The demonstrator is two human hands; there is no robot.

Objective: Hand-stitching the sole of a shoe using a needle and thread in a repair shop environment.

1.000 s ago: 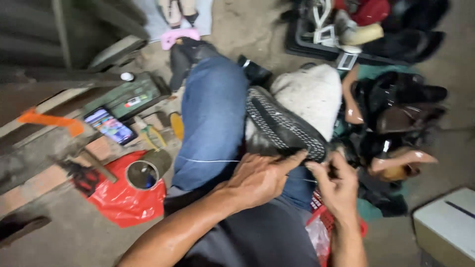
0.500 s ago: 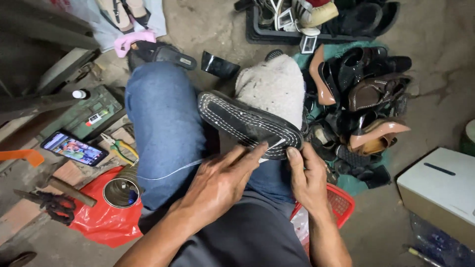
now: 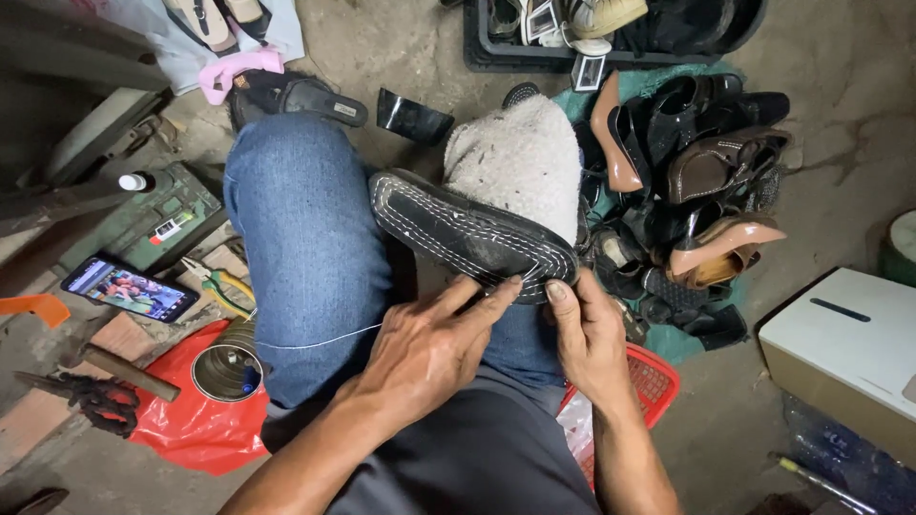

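1. Fingers [image 3: 482,291] of the left hand [image 3: 429,348] lie stretched out and slightly spread, tips pressed on the near end of the black shoe sole [image 3: 472,234]; not closed round it.
2. Right hand [image 3: 587,334] at 3 o'clock of the left one, thumb on the sole's near edge, the other fingers tucked under it (how tightly they grip I cannot tell).
3. Sole lies bottom up across the lap, running from 10 o'clock to 4 o'clock, with a line of white stitching round its rim. It rests on the jeans leg [image 3: 305,248] and against a grey-white cloth bundle [image 3: 520,162] at its 1 o'clock.
4. White thread [image 3: 315,341] runs from under the left hand toward 9 o'clock, across the jeans.
5. At 9 o'clock of the knee: a phone [image 3: 129,288] with a lit screen, yellow-handled pliers [image 3: 219,281], an open tin can [image 3: 227,372] on a red plastic bag [image 3: 191,429], and a hammer [image 3: 119,367].
6. At 2 o'clock of the sole: a heap of shoes [image 3: 706,191], mostly black and brown heels, on a green cloth.
7. At 4 o'clock: a red plastic basket [image 3: 654,377] just beside the right wrist; further out, a white box [image 3: 840,348].
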